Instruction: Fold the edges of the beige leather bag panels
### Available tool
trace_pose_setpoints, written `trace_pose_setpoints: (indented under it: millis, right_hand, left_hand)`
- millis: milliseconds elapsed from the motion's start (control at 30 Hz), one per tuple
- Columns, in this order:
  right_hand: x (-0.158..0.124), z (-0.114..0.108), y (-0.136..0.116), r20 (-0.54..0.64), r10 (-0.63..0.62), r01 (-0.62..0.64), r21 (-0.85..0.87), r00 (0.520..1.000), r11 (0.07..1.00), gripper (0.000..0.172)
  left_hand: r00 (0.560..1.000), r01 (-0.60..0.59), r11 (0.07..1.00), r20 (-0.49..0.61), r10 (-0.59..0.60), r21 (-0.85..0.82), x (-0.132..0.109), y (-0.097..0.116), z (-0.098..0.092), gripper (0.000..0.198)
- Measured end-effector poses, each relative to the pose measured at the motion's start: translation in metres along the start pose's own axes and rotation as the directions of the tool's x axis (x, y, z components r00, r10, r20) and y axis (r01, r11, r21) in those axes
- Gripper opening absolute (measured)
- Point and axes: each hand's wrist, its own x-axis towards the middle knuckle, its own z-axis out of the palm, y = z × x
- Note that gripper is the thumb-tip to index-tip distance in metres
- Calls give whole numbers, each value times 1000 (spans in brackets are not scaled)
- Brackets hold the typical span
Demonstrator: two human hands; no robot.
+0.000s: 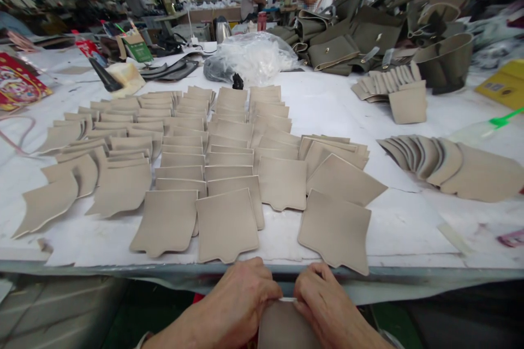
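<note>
Both hands are down low, just below the table edge [409,270]. L hand [245,297] & R hand [327,305] sit knuckle to knuckle, fingers pressed together, each pinching the top edge of one beige piece [282,330] that hangs between and under them. A thin white strip [287,299] shows at that edge, right btwn the two pinches.

Straight ahead of the grip, on the table, lies a flat cut panel [227,226]; a second panel [335,232] lies ahead and a bit right. Beyond those are overlapping rows of panels [184,158]. Far right of the grip is a fanned stack [446,163]. Way past the rows are a clear plastic bag [254,57] and a pile of olive bags [339,49]. Other people work at the back, well apart.
</note>
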Motion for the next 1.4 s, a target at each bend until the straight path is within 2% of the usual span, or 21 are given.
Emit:
trace_pose_setpoints:
  millis: [167, 267, 367, 433, 500, 633, 833, 967, 1167, 1400]
  right_hand:
    - [-1, 8, 0, -94, 12, -13, -12, 996, 1000, 32]
    - [-2, 0, 1, -92, 54, -48, 63, 994, 997, 26]
    - [-3, -18, 0, -14, 165, -158, 219, 986, 963, 22]
    - [-4, -29, -1, 85, 236, -251, 293, 968, 923, 27]
    - [-4, -35, -1, 164, 255, -296, 326, 953, 898, 29]
    - [-3, -39, 1, 220, 239, -303, 336, 946, 892, 19]
    - [-10, -44, 9, 213, 187, -244, 285, 959, 927, 14]
    - [-14, -45, 11, 219, 148, -204, 259, 964, 944, 17]
    - [-14, -46, 7, 242, 207, -271, 272, 948, 923, 17]
    - [-27, -55, 11, 275, 251, -324, 264, 928, 909, 14]
  left_hand:
    - [1000, 14, 999, 12, -14, -31, 7, 10, 3, 22]
    - [1000, 11, 1000, 0, -11, -29, 9, 13, 6, 24]
    - [999, -34, 999, -3, 34, -33, 10, 11, 10, 23]
    - [998, -70, 997, -4, 70, -33, 10, 9, 14, 24]
    - [997, -78, 996, -13, 77, -32, 11, 7, 19, 25]
    - [998, -54, 998, -35, 53, -35, 10, 4, 23, 23]
    - [998, 4, 996, -63, -10, -86, 2, 2, 22, 24]
    - [998, 40, 998, -54, -43, -54, 5, 8, 21, 23]
    - [999, -51, 999, -14, 50, -16, 21, 18, 30, 19]
    - [999, -10, 997, -40, 7, -78, 22, 12, 39, 17]
